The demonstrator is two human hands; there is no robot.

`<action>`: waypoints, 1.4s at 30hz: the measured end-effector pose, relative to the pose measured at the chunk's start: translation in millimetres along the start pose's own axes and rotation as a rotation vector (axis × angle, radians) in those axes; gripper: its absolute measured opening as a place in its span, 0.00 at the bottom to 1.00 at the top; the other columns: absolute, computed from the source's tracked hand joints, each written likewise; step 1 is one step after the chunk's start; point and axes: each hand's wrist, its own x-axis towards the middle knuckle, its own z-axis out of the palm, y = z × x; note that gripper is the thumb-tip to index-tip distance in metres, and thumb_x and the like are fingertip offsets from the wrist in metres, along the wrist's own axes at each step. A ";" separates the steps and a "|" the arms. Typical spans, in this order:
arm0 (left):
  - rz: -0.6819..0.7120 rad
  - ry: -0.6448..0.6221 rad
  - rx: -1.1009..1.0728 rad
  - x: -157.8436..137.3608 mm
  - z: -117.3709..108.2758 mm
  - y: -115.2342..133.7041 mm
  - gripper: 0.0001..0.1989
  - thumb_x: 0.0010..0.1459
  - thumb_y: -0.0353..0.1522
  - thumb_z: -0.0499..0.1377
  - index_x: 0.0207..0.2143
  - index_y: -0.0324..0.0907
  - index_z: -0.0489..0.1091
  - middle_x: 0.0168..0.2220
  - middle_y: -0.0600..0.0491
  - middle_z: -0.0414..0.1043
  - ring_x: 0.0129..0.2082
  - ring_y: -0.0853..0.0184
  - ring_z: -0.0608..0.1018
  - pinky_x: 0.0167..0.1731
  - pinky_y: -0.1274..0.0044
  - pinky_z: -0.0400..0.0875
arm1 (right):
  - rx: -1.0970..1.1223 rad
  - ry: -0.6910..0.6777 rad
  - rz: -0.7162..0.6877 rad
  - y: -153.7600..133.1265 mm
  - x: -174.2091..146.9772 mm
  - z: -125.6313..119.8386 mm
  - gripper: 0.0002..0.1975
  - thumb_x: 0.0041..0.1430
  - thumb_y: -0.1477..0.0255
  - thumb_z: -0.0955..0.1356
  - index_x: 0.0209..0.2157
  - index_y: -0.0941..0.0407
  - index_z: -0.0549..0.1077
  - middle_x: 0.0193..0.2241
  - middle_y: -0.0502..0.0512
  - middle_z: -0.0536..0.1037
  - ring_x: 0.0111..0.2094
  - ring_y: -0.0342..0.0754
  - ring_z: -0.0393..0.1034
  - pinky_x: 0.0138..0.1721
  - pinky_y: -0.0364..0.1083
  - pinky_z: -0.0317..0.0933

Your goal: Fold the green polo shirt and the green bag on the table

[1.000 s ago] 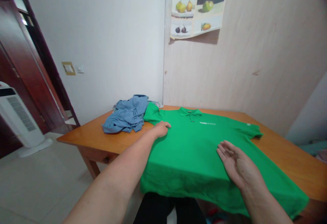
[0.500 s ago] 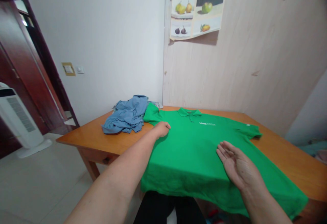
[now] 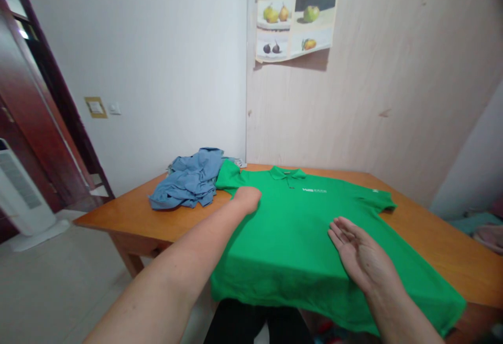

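Note:
A green polo shirt (image 3: 291, 234) lies spread front side up on the wooden table (image 3: 181, 223), its collar toward the wall and its hem hanging over the near edge. My left hand (image 3: 248, 200) is closed over the shirt's left side, just below the sleeve; its fingers curl out of sight, so I cannot tell if cloth is in them. Over the lower right of the shirt front, my right hand (image 3: 359, 255) is open, palm turned sideways and up, fingers extended with nothing in them. Whether it touches the cloth is unclear.
A crumpled blue garment (image 3: 192, 179) is heaped at the table's back left, against the shirt's sleeve. Behind the table stands a wall with a fruit picture sheet (image 3: 294, 27). A white tower-shaped appliance (image 3: 25, 192) stands on the floor at left.
The whole view has shifted slightly, so things sit a little further left. My left hand has turned so its thumb shows less. My right hand and the shirt look unchanged.

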 end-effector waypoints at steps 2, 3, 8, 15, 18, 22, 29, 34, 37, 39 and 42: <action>0.050 -0.008 0.035 -0.3 -3.3 4.6 0.11 0.55 0.23 0.57 0.37 0.35 0.79 0.43 0.36 0.78 0.46 0.51 0.78 0.45 0.66 0.70 | -0.001 0.003 -0.001 -0.4 -1.0 0.7 0.05 0.53 0.70 0.72 0.33 0.54 0.78 0.44 0.55 0.79 0.55 0.51 0.69 0.60 0.52 0.62; 0.071 -0.013 0.047 -0.4 -4.8 6.6 0.11 0.55 0.23 0.57 0.37 0.35 0.78 0.43 0.35 0.78 0.46 0.51 0.78 0.45 0.66 0.70 | 0.000 0.006 -0.001 -0.6 -1.4 1.1 0.04 0.53 0.70 0.72 0.32 0.55 0.78 0.44 0.55 0.79 0.55 0.51 0.69 0.60 0.52 0.62; 0.127 -0.039 0.043 3.2 -8.2 12.0 0.10 0.54 0.21 0.57 0.33 0.36 0.78 0.41 0.37 0.79 0.45 0.53 0.79 0.46 0.66 0.69 | 0.002 0.013 0.000 -1.3 -2.2 2.7 0.04 0.52 0.70 0.73 0.32 0.55 0.77 0.44 0.55 0.79 0.54 0.50 0.69 0.60 0.52 0.62; 0.041 0.001 -0.125 12.0 4.4 1.5 0.06 0.53 0.23 0.60 0.33 0.39 0.75 0.42 0.39 0.77 0.46 0.52 0.77 0.48 0.68 0.67 | -0.003 0.002 -0.011 -0.6 -3.3 1.9 0.06 0.51 0.70 0.74 0.33 0.54 0.77 0.44 0.55 0.79 0.54 0.50 0.70 0.60 0.52 0.62; -0.045 0.054 -0.250 11.8 11.7 -10.5 0.05 0.54 0.26 0.59 0.34 0.41 0.73 0.42 0.41 0.76 0.45 0.54 0.77 0.47 0.70 0.67 | 0.002 0.000 -0.004 -0.7 -3.9 1.9 0.07 0.51 0.70 0.74 0.33 0.55 0.77 0.45 0.56 0.79 0.53 0.50 0.70 0.59 0.51 0.63; -0.156 0.110 -0.453 9.0 20.2 -29.3 0.03 0.56 0.29 0.56 0.30 0.42 0.69 0.34 0.48 0.76 0.39 0.61 0.76 0.41 0.74 0.67 | 0.008 -0.005 -0.006 -1.1 -4.7 2.9 0.07 0.52 0.70 0.74 0.34 0.56 0.77 0.46 0.57 0.78 0.54 0.50 0.70 0.59 0.50 0.63; -0.262 0.164 -0.856 2.8 29.4 -44.4 0.07 0.57 0.29 0.50 0.31 0.40 0.67 0.31 0.51 0.76 0.31 0.68 0.78 0.33 0.78 0.70 | 0.001 0.003 -0.004 -0.6 -3.2 2.3 0.07 0.52 0.70 0.73 0.34 0.56 0.77 0.46 0.56 0.78 0.54 0.50 0.70 0.59 0.50 0.62; -0.288 0.180 -1.010 3.0 27.3 -46.9 0.08 0.58 0.30 0.50 0.33 0.38 0.68 0.35 0.48 0.77 0.31 0.69 0.80 0.34 0.78 0.72 | 0.007 -0.002 -0.004 -0.9 -2.9 1.0 0.08 0.51 0.71 0.74 0.34 0.56 0.77 0.46 0.57 0.78 0.53 0.50 0.70 0.59 0.50 0.63; -0.284 0.181 -0.995 1.9 28.8 -46.1 0.08 0.58 0.31 0.51 0.33 0.38 0.69 0.34 0.48 0.77 0.30 0.69 0.79 0.33 0.78 0.71 | 0.006 0.002 -0.006 -0.7 -1.9 0.7 0.07 0.51 0.71 0.74 0.33 0.56 0.77 0.45 0.56 0.78 0.53 0.50 0.70 0.59 0.50 0.62; -0.262 0.174 -0.945 1.2 31.1 -43.0 0.08 0.57 0.31 0.53 0.32 0.39 0.70 0.32 0.50 0.77 0.31 0.67 0.78 0.33 0.78 0.71 | 0.000 0.005 -0.006 -0.4 -1.0 0.5 0.06 0.52 0.70 0.73 0.33 0.55 0.77 0.46 0.56 0.78 0.53 0.50 0.70 0.59 0.50 0.62; -0.215 0.150 -0.839 2.1 33.7 -35.4 0.05 0.53 0.31 0.58 0.30 0.40 0.73 0.31 0.52 0.76 0.33 0.65 0.77 0.34 0.78 0.69 | -0.010 -0.002 -0.008 0.2 -0.1 -0.2 0.06 0.52 0.70 0.73 0.33 0.55 0.77 0.46 0.55 0.78 0.54 0.49 0.69 0.60 0.50 0.62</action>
